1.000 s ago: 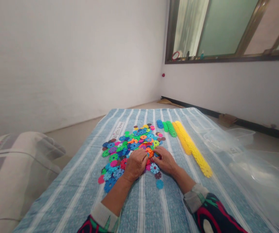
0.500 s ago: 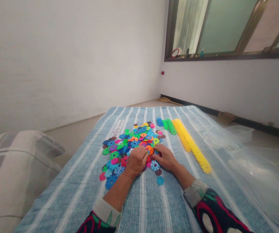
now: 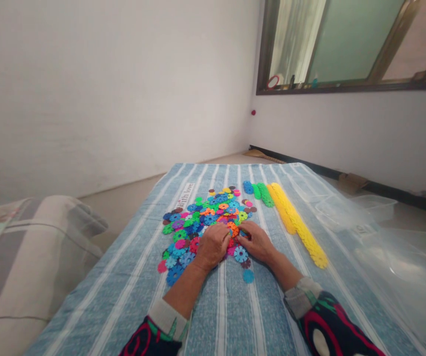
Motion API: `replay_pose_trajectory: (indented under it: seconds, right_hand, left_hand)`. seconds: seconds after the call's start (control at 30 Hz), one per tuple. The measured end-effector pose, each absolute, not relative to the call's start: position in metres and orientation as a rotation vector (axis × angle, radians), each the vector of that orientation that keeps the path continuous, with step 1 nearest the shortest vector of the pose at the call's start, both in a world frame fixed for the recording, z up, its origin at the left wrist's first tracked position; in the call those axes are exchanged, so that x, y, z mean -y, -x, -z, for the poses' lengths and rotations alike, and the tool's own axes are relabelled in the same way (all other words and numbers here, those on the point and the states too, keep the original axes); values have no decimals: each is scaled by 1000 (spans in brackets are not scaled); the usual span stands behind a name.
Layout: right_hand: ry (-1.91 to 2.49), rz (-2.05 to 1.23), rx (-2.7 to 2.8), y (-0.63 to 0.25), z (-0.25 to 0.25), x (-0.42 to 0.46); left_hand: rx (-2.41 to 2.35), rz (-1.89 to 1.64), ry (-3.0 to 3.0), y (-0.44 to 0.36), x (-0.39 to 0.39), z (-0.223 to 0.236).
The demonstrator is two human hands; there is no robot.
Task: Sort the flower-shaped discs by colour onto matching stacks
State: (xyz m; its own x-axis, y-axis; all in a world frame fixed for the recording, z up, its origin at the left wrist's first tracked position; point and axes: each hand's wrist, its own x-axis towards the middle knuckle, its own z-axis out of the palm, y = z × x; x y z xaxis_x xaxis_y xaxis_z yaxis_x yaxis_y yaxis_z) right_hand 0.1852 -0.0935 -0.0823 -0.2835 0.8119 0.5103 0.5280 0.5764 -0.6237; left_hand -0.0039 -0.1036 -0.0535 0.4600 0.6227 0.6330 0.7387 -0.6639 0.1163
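A heap of many-coloured plastic snowflake discs (image 3: 187, 258) lies spread on the striped cloth. My left hand (image 3: 213, 244) rests over the heap's near right part, its fingers curled and mostly hidden under the palm. Close by, my right hand (image 3: 255, 241) bends its fingers and thumb inward at the heap's right edge. Between the two hands shows an orange disc (image 3: 233, 228); I cannot tell whether either hand grips it. A light blue notched disc (image 3: 240, 254) lies just below the right fingertips, and a loose blue disc (image 3: 248, 276) sits nearer me.
To the right lie long rows of yellow discs (image 3: 305, 240), with shorter green rows (image 3: 265, 195) and a blue stack (image 3: 248, 187) behind. Clear plastic boxes (image 3: 374, 207) stand along the right side. A cloth-covered seat (image 3: 50, 247) is at the left of the striped tablecloth (image 3: 124, 287).
The whole view has shifted slightly, so everything appears a little further right. Both hands stay at the same part of the heap, with almost the same pose.
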Motion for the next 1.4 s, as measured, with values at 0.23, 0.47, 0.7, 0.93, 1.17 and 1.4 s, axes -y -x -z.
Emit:
replay_pose_trajectory:
  seconds: [0.23, 0.47, 0.7, 0.93, 1.17, 1.4]
  right_hand:
    - [1063, -425, 1986, -186, 79, 97]
    - [1132, -391, 1970, -184, 73, 100]
    - [1139, -377, 1958, -182, 73, 99]
    - [1146, -395, 1954, -181, 68, 100]
    - [1148, -392, 1968, -181, 68, 99]
    - [1131, -405, 1963, -180, 69, 99]
  left_hand:
    - [1212, 985, 2527, 5, 101, 58]
    - [1208, 989, 2488, 2, 104, 53]
    - [1184, 956, 2485, 2, 104, 52]
    - [1184, 930, 2509, 4, 104, 50]
    - [1179, 921, 2500, 4, 104, 50]
    - [1161, 942, 2482, 5, 105, 50]
